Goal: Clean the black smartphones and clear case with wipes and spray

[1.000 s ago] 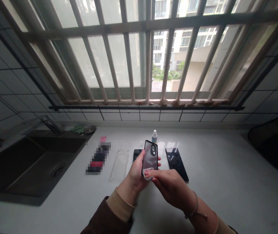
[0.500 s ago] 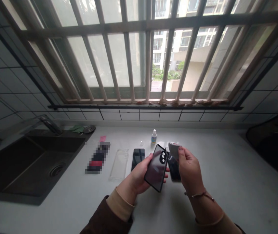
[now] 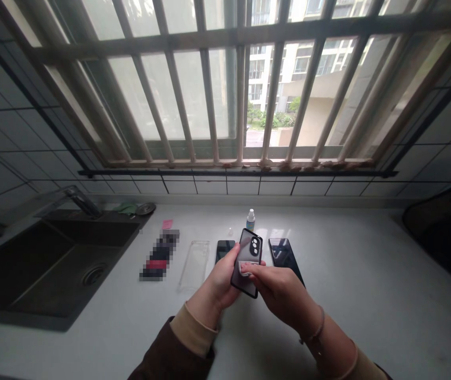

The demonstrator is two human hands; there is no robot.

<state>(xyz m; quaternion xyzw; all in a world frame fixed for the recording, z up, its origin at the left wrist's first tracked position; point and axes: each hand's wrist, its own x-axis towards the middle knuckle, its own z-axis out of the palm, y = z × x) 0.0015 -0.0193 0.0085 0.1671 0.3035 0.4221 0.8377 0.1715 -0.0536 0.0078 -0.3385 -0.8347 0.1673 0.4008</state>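
My left hand (image 3: 220,278) grips a phone case (image 3: 250,248) with a black rim, a smoky see-through back and a camera cutout near its top. The case is tilted above the counter. My right hand (image 3: 278,287) presses a small grey cloth (image 3: 245,268) flat on the case's back, the fingers closed over it. Behind the left hand lies a dark phone (image 3: 225,248), partly hidden. Another black phone (image 3: 284,255) lies to the right, its lower end covered by the right hand. A white-capped bottle (image 3: 251,219) stands just behind the case.
On the white counter (image 3: 367,295), a clear phone case (image 3: 194,264) lies left of the phones. Further left are a blurred-out dark item (image 3: 160,256) and a pink slip (image 3: 167,224). A sink (image 3: 51,264) is at the left; a dark bulky object (image 3: 442,227) stands at the right.
My right hand has come down and left, bringing the cloth from beside the case onto its back. The case has shifted slightly left and up. The right-hand phone shows more fully.
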